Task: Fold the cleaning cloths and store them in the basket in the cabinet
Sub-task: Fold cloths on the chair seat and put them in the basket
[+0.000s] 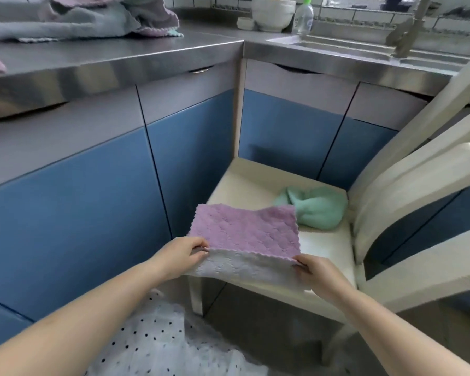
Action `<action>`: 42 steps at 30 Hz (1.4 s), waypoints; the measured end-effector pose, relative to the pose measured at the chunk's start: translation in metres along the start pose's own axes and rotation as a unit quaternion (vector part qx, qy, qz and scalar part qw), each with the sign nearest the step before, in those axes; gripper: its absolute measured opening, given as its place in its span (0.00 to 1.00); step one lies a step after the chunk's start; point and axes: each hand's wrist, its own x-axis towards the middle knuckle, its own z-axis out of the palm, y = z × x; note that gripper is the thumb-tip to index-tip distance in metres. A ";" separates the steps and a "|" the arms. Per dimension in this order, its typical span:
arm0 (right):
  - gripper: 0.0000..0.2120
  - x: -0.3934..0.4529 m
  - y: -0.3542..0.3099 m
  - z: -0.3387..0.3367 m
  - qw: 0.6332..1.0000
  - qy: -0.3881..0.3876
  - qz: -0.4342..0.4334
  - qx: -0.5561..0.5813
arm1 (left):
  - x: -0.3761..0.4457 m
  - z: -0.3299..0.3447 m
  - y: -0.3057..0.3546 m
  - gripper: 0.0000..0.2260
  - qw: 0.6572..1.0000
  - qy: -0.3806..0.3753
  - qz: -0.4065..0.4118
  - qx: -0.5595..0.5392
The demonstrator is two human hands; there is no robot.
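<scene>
- Purple cloth [243, 229] w/ white underside held over front of cream chair seat [323, 248], purple half folded back over white.
- Left hand [183, 253] pinches near-left corner of the fold; right hand [314, 272] pinches near-right corner.
- Green cloth [316, 207] bunched at back of seat, just behind purple one.
- More cloths [87, 20] piled on steel counter [136, 52], upper left.
- Cabinet doors [92, 185] closed; basket not visible.

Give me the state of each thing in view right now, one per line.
Purple cloth: partly folded on the chair seat, held at both near corners.
Left hand: pinching the cloth.
Right hand: pinching the cloth.
Green cloth: crumpled, unfolded, on the chair.
Cloth pile: unfolded, on the counter.
Cabinet doors: closed.
</scene>
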 end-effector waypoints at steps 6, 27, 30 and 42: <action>0.11 0.001 0.014 0.002 0.998 -0.054 0.021 0.003 | 0.000 0.011 -0.008 0.05 0.999 -0.025 -0.018 -0.034; 0.08 0.091 0.007 -0.010 0.985 0.029 0.155 0.076 | 0.094 0.013 -0.026 0.14 0.974 0.147 -0.130 -0.114; 0.07 0.094 0.009 -0.007 0.984 0.030 0.157 0.081 | 0.101 0.012 -0.026 0.13 0.974 0.154 -0.129 -0.104; 0.13 0.079 -0.012 0.018 0.985 0.158 -0.003 -0.061 | 0.082 0.046 0.019 0.18 0.982 0.156 0.023 0.107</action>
